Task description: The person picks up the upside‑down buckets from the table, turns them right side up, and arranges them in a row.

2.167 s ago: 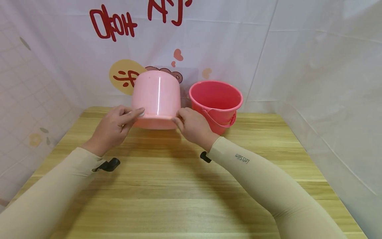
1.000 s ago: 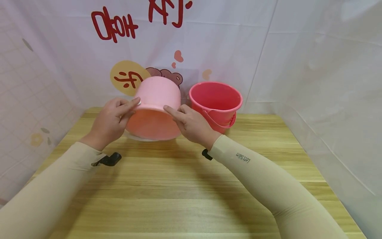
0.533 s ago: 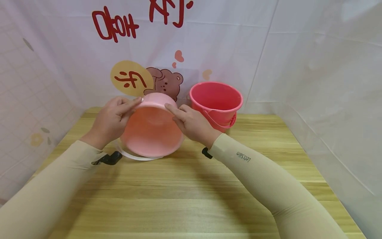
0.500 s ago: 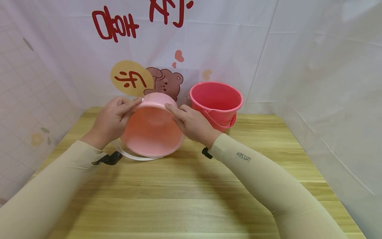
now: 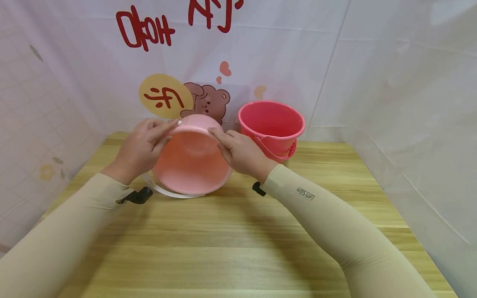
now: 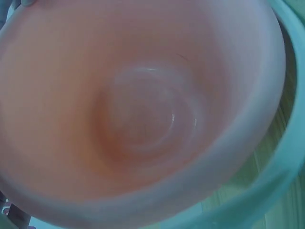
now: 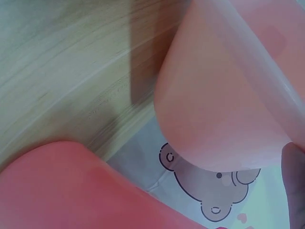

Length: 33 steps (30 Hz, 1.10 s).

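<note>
A light pink bucket (image 5: 190,165) lies tipped over the table, its mouth facing me and its base towards the back wall. My left hand (image 5: 139,147) pinches its rim at the upper left, and my right hand (image 5: 240,153) grips the rim at the upper right, index finger along the outside. The white handle (image 5: 173,194) hangs loose below the mouth. In the left wrist view the bucket's inside (image 6: 147,114) shows ring marks at the bottom. The right wrist view shows its outer wall (image 7: 209,109) with a fingertip (image 7: 293,174) at the rim.
A darker pink bucket (image 5: 277,147) stands upright just right of my right hand, its handle folded down. White sheeting with red lettering and a bear print (image 5: 208,103) hangs behind the wooden table (image 5: 223,248). More sheeting closes both sides.
The light pink bucket has turned from mouth down to mouth towards me and has come lower, its white handle now showing. Both hands keep their grip; over the last half second little has moved.
</note>
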### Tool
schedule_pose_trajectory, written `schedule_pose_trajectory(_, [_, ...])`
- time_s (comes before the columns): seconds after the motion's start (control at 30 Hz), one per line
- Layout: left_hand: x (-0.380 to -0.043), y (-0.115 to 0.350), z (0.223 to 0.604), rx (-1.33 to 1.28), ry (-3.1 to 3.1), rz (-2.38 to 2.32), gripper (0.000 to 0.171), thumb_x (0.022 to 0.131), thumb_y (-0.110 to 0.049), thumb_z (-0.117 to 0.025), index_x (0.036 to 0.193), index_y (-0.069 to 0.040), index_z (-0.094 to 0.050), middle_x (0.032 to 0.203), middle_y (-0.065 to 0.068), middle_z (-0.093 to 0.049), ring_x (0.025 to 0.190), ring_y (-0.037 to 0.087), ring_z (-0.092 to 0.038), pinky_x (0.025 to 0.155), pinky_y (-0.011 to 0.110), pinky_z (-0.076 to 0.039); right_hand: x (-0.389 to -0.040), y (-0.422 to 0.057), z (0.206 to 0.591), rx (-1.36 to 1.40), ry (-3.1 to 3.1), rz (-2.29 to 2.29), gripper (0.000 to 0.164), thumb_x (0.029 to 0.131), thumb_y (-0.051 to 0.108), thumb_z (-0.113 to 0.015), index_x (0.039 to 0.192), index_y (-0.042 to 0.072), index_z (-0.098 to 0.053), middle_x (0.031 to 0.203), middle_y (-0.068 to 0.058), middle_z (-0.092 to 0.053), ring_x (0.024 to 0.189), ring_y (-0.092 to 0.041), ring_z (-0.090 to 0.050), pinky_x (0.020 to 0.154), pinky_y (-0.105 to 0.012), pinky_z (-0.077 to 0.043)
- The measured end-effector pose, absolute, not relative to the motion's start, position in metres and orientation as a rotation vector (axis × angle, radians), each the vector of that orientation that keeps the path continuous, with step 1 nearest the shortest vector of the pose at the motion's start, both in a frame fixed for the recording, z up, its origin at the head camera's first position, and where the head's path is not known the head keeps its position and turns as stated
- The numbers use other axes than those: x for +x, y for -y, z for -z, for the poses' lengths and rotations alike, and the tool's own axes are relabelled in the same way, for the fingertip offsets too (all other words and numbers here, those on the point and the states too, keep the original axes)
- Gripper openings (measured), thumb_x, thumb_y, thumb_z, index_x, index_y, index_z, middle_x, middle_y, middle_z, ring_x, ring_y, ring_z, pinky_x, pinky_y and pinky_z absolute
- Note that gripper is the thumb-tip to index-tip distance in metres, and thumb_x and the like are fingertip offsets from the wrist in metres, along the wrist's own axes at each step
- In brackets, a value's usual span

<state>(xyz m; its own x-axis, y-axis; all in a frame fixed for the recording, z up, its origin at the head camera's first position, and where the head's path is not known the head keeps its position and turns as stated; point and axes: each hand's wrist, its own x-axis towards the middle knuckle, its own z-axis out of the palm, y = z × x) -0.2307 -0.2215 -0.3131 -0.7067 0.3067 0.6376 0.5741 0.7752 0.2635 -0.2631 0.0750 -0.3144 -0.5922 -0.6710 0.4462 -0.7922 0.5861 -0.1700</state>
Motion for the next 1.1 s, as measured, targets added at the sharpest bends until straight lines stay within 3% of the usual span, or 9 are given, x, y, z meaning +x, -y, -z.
schedule_pose_trajectory(0.3, [-0.231, 0.227, 0.315, -0.639, 2.429, 0.640, 0.051, 0.103, -0.011, -0.067, 0.153, -0.014, -0.057, 0.141, 0.022, -0.058, 0.123, 0.041, -0.056, 0.098, 0.061, -0.050, -0.262, -0.076, 0.308, 1.187, 2.498, -0.536, 0.055, 0.107, 0.018, -0.059, 0.160, 0.010, -0.045, 0.102, -0.010, -0.070, 0.088, -0.022, -0.063, 0.080, -0.031, -0.057])
schedule_pose_trajectory(0.53, [-0.228, 0.230, 0.312, -0.584, 2.492, 0.659, 0.057, 0.105, -0.013, -0.064, 0.159, -0.019, -0.048, 0.152, 0.022, -0.050, 0.134, 0.045, -0.054, 0.108, 0.066, -0.047, -0.261, -0.078, 0.297, 1.115, 2.593, -0.726, 0.058, 0.105, 0.015, -0.063, 0.160, 0.014, -0.046, 0.129, -0.009, -0.071, 0.103, -0.019, -0.066, 0.090, -0.029, -0.059])
schedule_pose_trajectory(0.7, [-0.227, 0.232, 0.314, -0.580, 2.499, 0.679, 0.059, 0.106, -0.014, -0.062, 0.161, -0.022, -0.045, 0.156, 0.020, -0.047, 0.138, 0.045, -0.051, 0.108, 0.068, -0.046, -0.261, -0.078, 0.292, 1.075, 2.643, -0.862, 0.058, 0.106, 0.015, -0.061, 0.161, 0.015, -0.045, 0.135, -0.006, -0.070, 0.095, -0.016, -0.066, 0.082, -0.026, -0.058])
schedule_pose_trajectory(0.97, [-0.228, 0.236, 0.318, -0.609, 2.448, 0.728, 0.057, 0.105, -0.012, -0.062, 0.160, -0.015, -0.046, 0.156, 0.024, -0.047, 0.138, 0.048, -0.048, 0.108, 0.067, -0.045, -0.265, -0.082, 0.290, 1.061, 2.611, -1.018, 0.052, 0.106, 0.015, -0.060, 0.157, 0.021, -0.051, 0.122, -0.004, -0.074, 0.073, -0.015, -0.065, 0.065, -0.025, -0.055])
schedule_pose_trajectory(1.1, [-0.227, 0.237, 0.319, -0.568, 2.414, 0.700, 0.051, 0.105, -0.012, -0.063, 0.155, -0.014, -0.053, 0.139, 0.026, -0.056, 0.122, 0.041, -0.054, 0.091, 0.056, -0.052, -0.265, -0.084, 0.287, 1.030, 2.616, -1.050, 0.049, 0.106, 0.014, -0.059, 0.154, 0.023, -0.054, 0.117, -0.002, -0.075, 0.070, -0.016, -0.064, 0.065, -0.027, -0.054])
